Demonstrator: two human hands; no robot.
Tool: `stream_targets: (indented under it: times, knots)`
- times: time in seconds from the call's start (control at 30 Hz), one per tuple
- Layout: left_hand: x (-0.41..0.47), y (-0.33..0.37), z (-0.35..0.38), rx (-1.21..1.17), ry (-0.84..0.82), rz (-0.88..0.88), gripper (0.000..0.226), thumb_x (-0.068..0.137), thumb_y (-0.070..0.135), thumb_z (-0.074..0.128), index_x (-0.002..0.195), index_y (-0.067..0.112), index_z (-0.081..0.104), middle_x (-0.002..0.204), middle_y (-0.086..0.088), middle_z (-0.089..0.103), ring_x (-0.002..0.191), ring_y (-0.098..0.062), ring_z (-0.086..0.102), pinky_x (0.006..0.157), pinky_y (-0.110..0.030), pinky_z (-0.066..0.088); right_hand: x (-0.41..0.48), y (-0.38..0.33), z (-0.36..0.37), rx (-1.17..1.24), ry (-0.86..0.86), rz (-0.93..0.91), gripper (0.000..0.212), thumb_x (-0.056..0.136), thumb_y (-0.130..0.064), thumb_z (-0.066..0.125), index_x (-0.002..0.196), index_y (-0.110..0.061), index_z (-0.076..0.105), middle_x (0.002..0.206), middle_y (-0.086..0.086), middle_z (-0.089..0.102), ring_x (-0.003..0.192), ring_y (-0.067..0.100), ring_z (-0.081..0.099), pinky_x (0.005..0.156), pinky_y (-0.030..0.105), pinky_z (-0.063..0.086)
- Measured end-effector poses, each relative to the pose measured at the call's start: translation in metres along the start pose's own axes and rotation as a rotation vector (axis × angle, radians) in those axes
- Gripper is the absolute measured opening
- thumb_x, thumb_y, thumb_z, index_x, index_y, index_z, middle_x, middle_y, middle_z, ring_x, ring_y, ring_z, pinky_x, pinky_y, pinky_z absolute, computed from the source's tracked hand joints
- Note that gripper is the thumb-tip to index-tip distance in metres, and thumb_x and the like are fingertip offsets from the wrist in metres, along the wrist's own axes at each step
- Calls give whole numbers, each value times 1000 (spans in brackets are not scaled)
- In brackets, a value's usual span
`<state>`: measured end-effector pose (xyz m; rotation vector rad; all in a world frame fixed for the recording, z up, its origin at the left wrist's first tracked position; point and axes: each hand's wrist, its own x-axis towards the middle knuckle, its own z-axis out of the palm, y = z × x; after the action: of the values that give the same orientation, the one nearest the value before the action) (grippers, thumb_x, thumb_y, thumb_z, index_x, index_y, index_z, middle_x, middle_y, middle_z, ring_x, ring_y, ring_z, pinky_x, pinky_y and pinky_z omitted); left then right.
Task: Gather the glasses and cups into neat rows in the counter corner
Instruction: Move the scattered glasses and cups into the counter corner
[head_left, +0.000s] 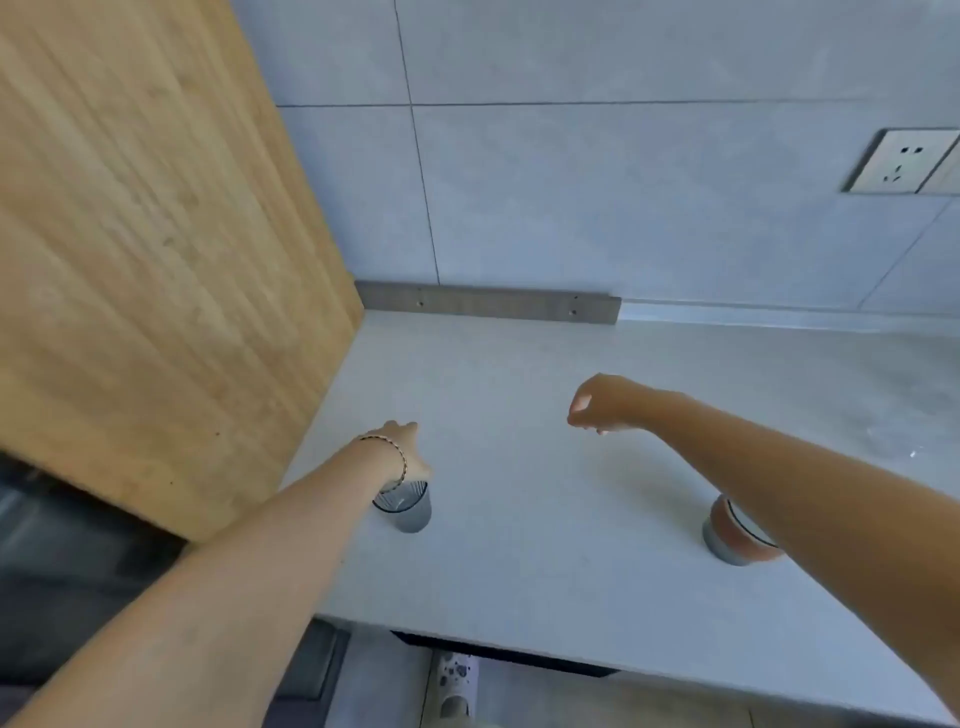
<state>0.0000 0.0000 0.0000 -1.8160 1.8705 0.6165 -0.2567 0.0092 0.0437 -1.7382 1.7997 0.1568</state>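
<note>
A grey ribbed glass (410, 514) stands upright on the pale counter (519, 519), near the wooden side panel. My left hand (402, 449) hangs just above and behind its rim, wrist bent, a bracelet on the wrist. Its fingers are hidden, so whether they touch the glass is unclear. An orange-and-grey cup (724, 535) stands to the right, partly covered by my right forearm. My right hand (602, 405) hovers over the middle of the counter, fingers curled together with nothing in them.
A tall wooden panel (156, 260) closes off the left side and meets the tiled wall (623, 208) at the counter corner. A grey strip (488, 304) runs along the back. A wall socket (904, 161) sits upper right. The counter's front edge (519, 649) is near, with a slipper (457, 675) below.
</note>
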Motion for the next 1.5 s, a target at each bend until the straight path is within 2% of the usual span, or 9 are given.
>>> stream_targets:
  times: [0.13, 0.3, 0.4, 0.5, 0.7, 0.87, 1.23, 1.4, 1.5]
  knots:
    - [13, -11, 21, 67, -161, -1, 86, 75, 53, 59, 144, 21, 21, 147, -5, 28, 129, -32, 44, 98, -42, 46, 26, -5, 10, 38, -45, 71, 29, 90, -21, 52, 106, -3, 68, 108, 18, 72, 99, 32, 69, 79, 29, 49]
    - [50, -17, 10, 120, -229, 137, 62, 75, 45, 59, 127, 15, 42, 123, -4, 52, 106, -25, 55, 76, -31, 43, 70, -21, 17, 40, -90, 134, 27, 90, -21, 52, 105, -4, 68, 107, 16, 72, 82, 25, 66, 79, 28, 49]
    - [80, -25, -19, 105, -243, 195, 55, 76, 41, 62, 120, 13, 45, 106, -2, 50, 93, -24, 50, 73, -30, 41, 93, -30, 18, 44, -100, 180, 26, 90, -21, 52, 106, -7, 67, 106, 15, 72, 79, 21, 61, 79, 27, 48]
    - [119, -37, -56, 104, -176, 219, 52, 76, 40, 62, 115, 9, 45, 100, -4, 46, 86, -24, 48, 72, -30, 40, 114, -38, 17, 63, -101, 221, 28, 92, -21, 51, 113, -7, 64, 90, 6, 67, 84, 19, 56, 80, 24, 43]
    - [213, -49, -128, 74, 54, 193, 61, 75, 43, 62, 125, 14, 43, 135, -13, 36, 110, -35, 54, 84, -36, 48, 155, -49, 18, 71, -107, 301, 32, 93, -24, 49, 120, -12, 60, 129, 4, 59, 120, 22, 54, 96, 29, 42]
    - [271, -51, -167, 34, 200, 167, 64, 75, 40, 64, 131, 19, 43, 135, -11, 37, 112, -38, 54, 83, -36, 49, 185, -52, 21, 84, -128, 337, 31, 93, -25, 47, 120, -16, 61, 128, 2, 59, 118, 21, 55, 95, 30, 43]
    - [316, -69, -165, 34, 194, 161, 73, 81, 42, 60, 144, 21, 29, 147, -14, 30, 132, -40, 35, 106, -43, 39, 204, -44, 27, 88, -167, 350, 33, 95, -26, 45, 123, -14, 58, 133, 3, 56, 123, 22, 51, 101, 32, 40]
    - [288, -57, -150, 261, 338, 231, 62, 88, 40, 49, 144, 25, 26, 157, -9, 15, 143, -30, 19, 115, -42, 21, 187, -33, 24, 104, -147, 343, 32, 94, -25, 45, 120, -13, 59, 129, 5, 58, 119, 23, 54, 99, 32, 42]
    - [256, -31, -137, 323, 329, 325, 46, 89, 35, 47, 132, 16, 44, 145, -10, 37, 132, -30, 38, 107, -39, 35, 166, -21, 23, 103, -131, 335, 32, 94, -26, 45, 121, -15, 59, 129, 4, 58, 120, 23, 53, 99, 32, 42]
